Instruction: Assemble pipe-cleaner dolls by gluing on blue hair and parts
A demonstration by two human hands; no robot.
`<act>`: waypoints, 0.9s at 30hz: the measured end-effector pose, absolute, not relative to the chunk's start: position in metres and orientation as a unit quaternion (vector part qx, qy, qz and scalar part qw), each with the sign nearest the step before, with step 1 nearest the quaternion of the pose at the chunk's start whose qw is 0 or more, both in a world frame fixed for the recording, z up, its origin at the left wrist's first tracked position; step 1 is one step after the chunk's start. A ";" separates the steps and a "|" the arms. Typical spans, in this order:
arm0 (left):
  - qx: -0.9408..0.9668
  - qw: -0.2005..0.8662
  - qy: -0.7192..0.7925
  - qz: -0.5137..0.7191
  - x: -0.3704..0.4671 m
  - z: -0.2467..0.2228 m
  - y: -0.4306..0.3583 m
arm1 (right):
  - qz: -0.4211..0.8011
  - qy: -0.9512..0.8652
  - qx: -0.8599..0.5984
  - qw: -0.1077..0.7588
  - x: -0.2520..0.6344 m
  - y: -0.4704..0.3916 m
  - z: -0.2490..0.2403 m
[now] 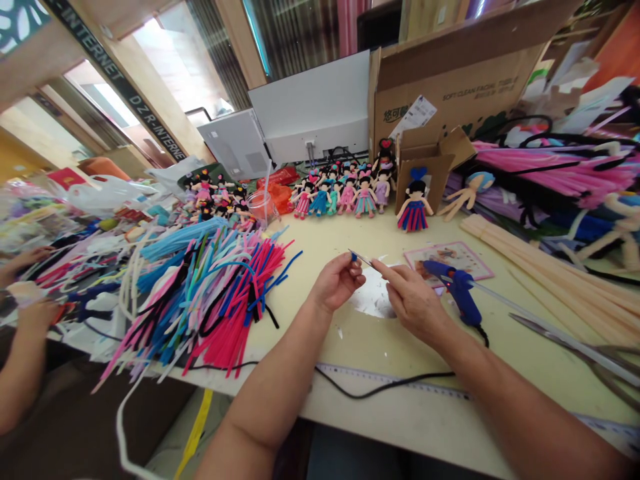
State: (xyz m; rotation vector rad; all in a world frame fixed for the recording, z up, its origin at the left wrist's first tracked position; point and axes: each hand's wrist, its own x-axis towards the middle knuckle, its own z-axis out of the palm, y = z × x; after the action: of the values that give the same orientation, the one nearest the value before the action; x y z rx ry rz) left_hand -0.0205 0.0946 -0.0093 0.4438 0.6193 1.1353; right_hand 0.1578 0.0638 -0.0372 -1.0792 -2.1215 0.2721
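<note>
Over the middle of the table, my left hand (341,281) pinches a small blue piece (354,256), probably fuzzy stem, between thumb and fingertips. My right hand (413,297) is closed on a thin pointed metal tool (362,257). Its tip meets or nearly meets the blue piece; whether it is tweezers I cannot tell. Below the hands lies a white patch (373,303) with scraps around it. A blue glue gun (463,297) rests just right of my right hand. Farther back, a doll (415,208) in a blue and red striped skirt leans against a small cardboard box (425,167).
Colourful pipe cleaners (220,280) are heaped at left. Several small dolls (345,193) stand behind. On the right lie beige stems (550,267) and large scissors (565,337). A black cord (370,395) crosses the front. Another person's arm (30,340) shows at far left.
</note>
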 end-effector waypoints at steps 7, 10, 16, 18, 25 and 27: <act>0.196 0.774 0.292 0.526 -0.020 -0.008 0.094 | 0.073 -0.831 -0.420 0.357 0.157 0.064 -0.037; 0.192 0.775 0.294 0.525 -0.021 -0.009 0.095 | 0.070 -0.833 -0.419 0.353 0.157 0.063 -0.037; 0.182 0.780 0.287 0.525 -0.021 -0.009 0.095 | 0.068 -0.834 -0.426 0.344 0.158 0.062 -0.037; 0.179 0.781 0.289 0.524 -0.021 -0.008 0.095 | 0.068 -0.835 -0.428 0.339 0.158 0.062 -0.037; 0.172 0.782 0.291 0.524 -0.021 -0.007 0.095 | 0.056 -0.836 -0.437 0.328 0.156 0.062 -0.038; 0.170 0.782 0.291 0.525 -0.021 -0.007 0.095 | 0.054 -0.835 -0.438 0.329 0.156 0.062 -0.038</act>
State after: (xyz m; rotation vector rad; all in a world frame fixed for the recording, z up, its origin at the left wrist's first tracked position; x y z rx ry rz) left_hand -0.0209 0.0946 -0.0072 0.3667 0.6276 1.1326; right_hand 0.1557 0.0620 -0.0376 -1.1475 -2.1842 0.1421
